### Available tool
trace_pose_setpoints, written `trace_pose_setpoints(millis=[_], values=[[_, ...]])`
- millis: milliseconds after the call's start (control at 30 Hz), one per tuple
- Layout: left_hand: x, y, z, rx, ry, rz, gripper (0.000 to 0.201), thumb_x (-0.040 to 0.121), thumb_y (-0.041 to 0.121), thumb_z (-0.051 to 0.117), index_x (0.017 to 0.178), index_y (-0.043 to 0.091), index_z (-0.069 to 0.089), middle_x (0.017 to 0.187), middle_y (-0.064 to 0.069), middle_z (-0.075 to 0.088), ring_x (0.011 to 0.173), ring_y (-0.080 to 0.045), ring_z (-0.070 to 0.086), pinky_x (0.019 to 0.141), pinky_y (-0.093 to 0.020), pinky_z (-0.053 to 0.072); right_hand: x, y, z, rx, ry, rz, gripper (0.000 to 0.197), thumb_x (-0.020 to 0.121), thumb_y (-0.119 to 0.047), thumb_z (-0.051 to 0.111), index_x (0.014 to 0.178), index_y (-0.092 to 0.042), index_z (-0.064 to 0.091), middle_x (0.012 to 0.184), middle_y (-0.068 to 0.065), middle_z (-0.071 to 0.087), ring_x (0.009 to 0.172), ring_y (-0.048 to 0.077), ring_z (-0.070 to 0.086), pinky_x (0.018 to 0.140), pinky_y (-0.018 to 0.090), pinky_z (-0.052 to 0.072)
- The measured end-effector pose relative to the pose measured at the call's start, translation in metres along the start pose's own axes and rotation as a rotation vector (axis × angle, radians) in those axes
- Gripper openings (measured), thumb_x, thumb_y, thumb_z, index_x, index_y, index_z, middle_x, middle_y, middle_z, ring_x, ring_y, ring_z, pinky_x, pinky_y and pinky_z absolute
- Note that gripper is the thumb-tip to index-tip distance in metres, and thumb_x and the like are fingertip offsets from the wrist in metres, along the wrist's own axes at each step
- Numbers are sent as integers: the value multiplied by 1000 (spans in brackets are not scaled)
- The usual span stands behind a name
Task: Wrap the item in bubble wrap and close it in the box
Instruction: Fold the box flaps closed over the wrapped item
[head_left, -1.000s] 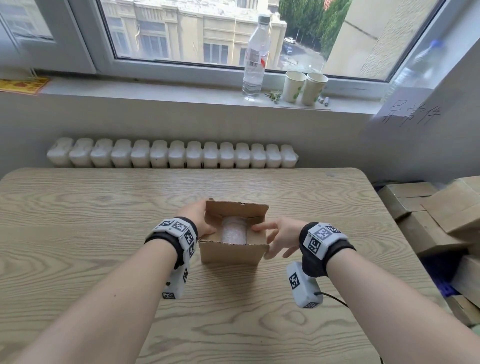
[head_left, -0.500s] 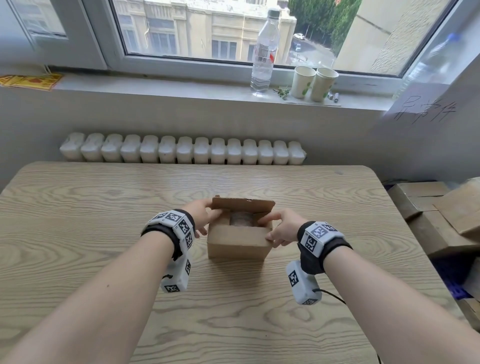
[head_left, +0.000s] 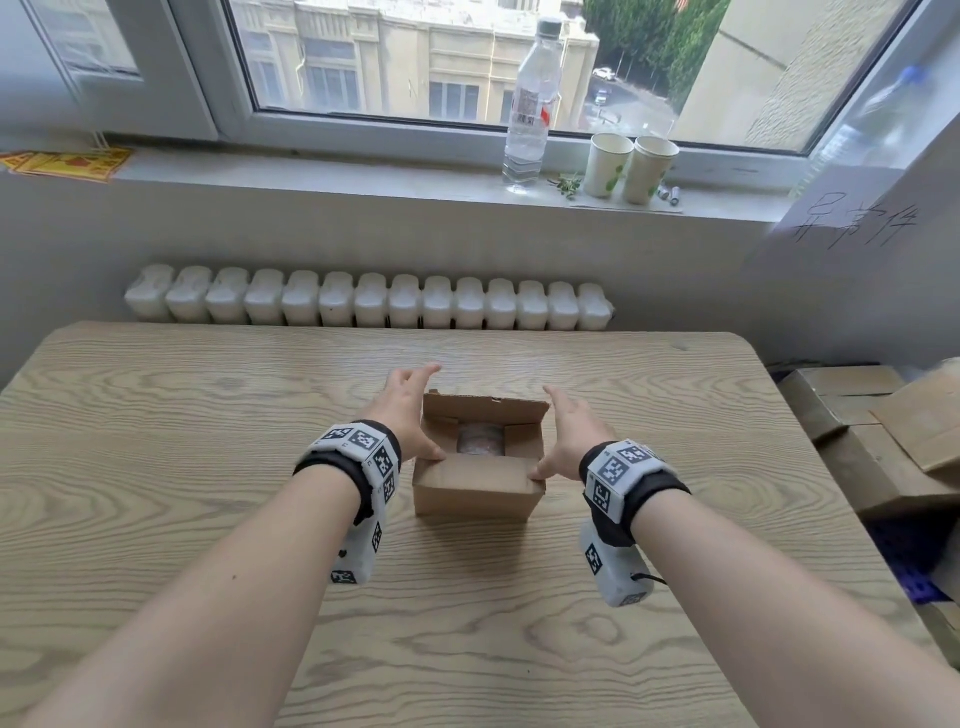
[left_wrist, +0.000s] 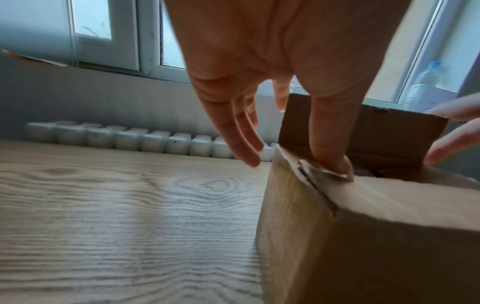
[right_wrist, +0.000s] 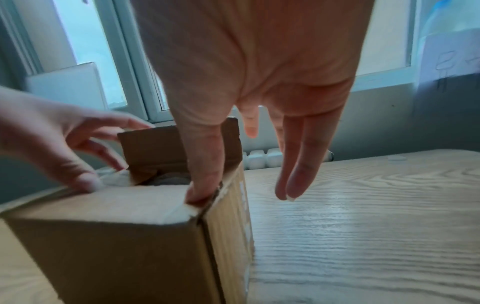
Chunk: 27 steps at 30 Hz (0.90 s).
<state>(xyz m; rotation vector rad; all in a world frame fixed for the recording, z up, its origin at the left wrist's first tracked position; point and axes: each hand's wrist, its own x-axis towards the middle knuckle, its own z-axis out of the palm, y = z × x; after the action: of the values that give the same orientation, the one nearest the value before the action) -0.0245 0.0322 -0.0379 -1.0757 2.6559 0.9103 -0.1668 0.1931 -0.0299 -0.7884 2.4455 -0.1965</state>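
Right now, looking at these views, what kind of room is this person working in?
Probably a small packing or parcel-handling room, not a home kitchen. A wooden table sits under a window, stacked cardboard boxes lie beside it, and a handwritten paper sign hangs on the wall.

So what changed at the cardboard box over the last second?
Both hands opened out: the left hand and right hand now flank the cardboard box, thumbs pressing its near flap down flat. The far flap stayed upright, the bubble-wrapped item inside, the box in place.
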Motion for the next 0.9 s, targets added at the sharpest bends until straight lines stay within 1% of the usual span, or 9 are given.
trace_pose_setpoints(millis=[100,200,267,400,500,600,667,800,900], values=[[-4,6,-1,66,53,50,93,60,23,88,135,32,34,137,0,31,125,-20,40,99,-37,45,-4,-3,1,-51,-6,-110,109,65,-17,84,145,-40,14,149,6,27,127,31,47,100,46,47],[-7,10,-1,133,74,54,59,62,27,86,106,25,47,115,2,37,113,-18,41,88,-32,44,-10,-11,2,-110,-6,-224,82,65,0,75,128,-32,33,146,5,23,116,29,52,87,41,53],[-7,7,-2,152,42,34,44,66,30,83,94,25,50,106,3,38,111,-18,41,90,-33,43,-11,-13,3,-129,-28,-218,66,67,6,69,116,-28,40,145,5,25,112,30,53,85,42,53],[-9,0,-2,181,-30,27,25,74,38,76,87,26,58,99,3,44,108,-20,47,92,-32,41,-8,-11,4,-145,-55,-223,53,68,1,71,110,-26,52,145,4,32,119,27,50,87,35,49],[-9,-2,0,155,-62,6,22,78,39,73,82,24,57,96,1,52,98,-18,55,81,-28,43,-7,-7,5,-103,-52,-198,48,69,-4,73,108,-28,58,120,1,51,110,22,54,82,34,50],[-8,-2,4,69,-101,-39,25,82,37,70,84,20,52,90,2,54,85,-17,52,75,-30,47,-7,-2,10,52,-90,-124,42,74,-1,63,102,-32,56,89,3,60,80,25,66,73,38,60],[-8,1,8,29,-121,-62,27,86,37,66,85,18,46,84,4,51,83,-19,53,78,-34,51,-8,0,13,156,-125,-103,35,80,-2,54,100,-31,54,79,5,62,63,28,67,68,42,62],[-5,6,10,19,-117,-74,25,90,35,60,85,17,43,90,0,54,83,-23,57,77,-35,52,-6,2,14,211,-101,-113,30,84,-7,51,97,-34,55,85,3,61,67,30,73,68,43,62],[-1,5,9,-68,-146,-105,28,90,33,60,75,20,40,82,0,55,81,-32,70,71,-43,61,-4,2,15,218,-53,-118,30,85,-11,52,97,-37,56,99,6,64,74,30,73,73,43,61]])
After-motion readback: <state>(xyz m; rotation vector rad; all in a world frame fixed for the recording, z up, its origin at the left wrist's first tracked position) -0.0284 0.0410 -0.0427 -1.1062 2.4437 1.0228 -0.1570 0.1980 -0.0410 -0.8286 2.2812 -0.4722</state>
